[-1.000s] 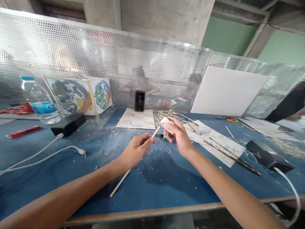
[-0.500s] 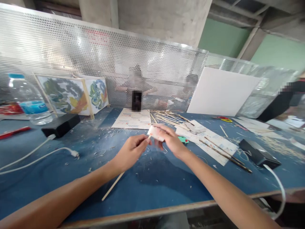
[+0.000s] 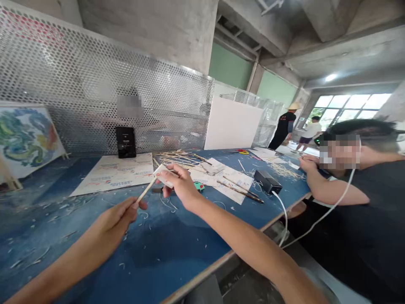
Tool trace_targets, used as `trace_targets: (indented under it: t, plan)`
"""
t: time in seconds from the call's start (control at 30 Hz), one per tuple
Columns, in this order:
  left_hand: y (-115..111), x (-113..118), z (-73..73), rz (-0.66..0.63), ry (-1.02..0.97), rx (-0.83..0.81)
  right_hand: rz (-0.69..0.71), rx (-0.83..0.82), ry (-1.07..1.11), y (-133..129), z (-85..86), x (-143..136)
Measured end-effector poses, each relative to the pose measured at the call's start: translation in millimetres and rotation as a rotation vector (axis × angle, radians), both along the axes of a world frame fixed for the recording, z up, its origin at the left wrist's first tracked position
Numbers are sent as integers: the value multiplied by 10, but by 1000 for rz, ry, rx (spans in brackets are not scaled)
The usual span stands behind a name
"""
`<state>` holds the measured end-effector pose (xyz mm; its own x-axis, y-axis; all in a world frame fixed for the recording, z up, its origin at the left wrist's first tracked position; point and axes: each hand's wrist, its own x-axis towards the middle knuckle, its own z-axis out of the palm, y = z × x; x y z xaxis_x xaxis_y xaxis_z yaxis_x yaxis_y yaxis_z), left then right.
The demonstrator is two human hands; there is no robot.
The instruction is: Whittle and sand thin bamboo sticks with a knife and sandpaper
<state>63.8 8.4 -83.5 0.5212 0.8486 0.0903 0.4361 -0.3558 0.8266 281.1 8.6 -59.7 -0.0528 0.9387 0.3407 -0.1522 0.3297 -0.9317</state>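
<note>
In front of the black phone (image 3: 125,142), the left hand (image 3: 117,218) is pinching a thin wooden stick (image 3: 145,191), which is slanting up and to the right. Nearer than the phone and to its right, the right hand (image 3: 181,184) is gripping a piece of printed white paper (image 3: 165,174) between thumb and fingers, and the stick's upper end is meeting the paper's left edge. Both are being held above the blue counter (image 3: 164,257). Well to the phone's right, a person in a black shirt (image 3: 373,219) is leaning on the edge. A black box (image 3: 268,183) with a white cable (image 3: 285,215) is resting right of the phone, beyond a teal object (image 3: 199,186), partly covered. Just right of the phone, a heap of wooden strips (image 3: 180,159) is lying. Farther right, a white board (image 3: 233,123) is leaning upright. Behind the phone, a perforated metal screen (image 3: 171,101) is standing.
</note>
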Motion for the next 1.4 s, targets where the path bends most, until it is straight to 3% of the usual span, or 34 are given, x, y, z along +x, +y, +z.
trace_targets:
  t: [0.13,0.23,0.57,0.77,0.97,1.2,1.4]
  plan:
    - [-55,13,-4,-5,-94,-19,266,-68,-133,-30,6,17]
    - [-132,65,66,-37,-192,-125,345,-101,-221,-87,-9,-34]
    - [-251,96,151,-105,-194,-252,168,86,-212,-57,-44,30]
    - [-303,110,183,-113,-227,-291,278,68,-326,-167,-82,-83]
    - [-329,152,219,-80,-225,-306,71,97,-181,-93,-46,-13]
    - [-321,164,218,-76,-239,-281,281,56,-332,-197,-68,-123]
    - [-293,150,194,-90,-251,-267,15,70,-127,-79,-58,-29]
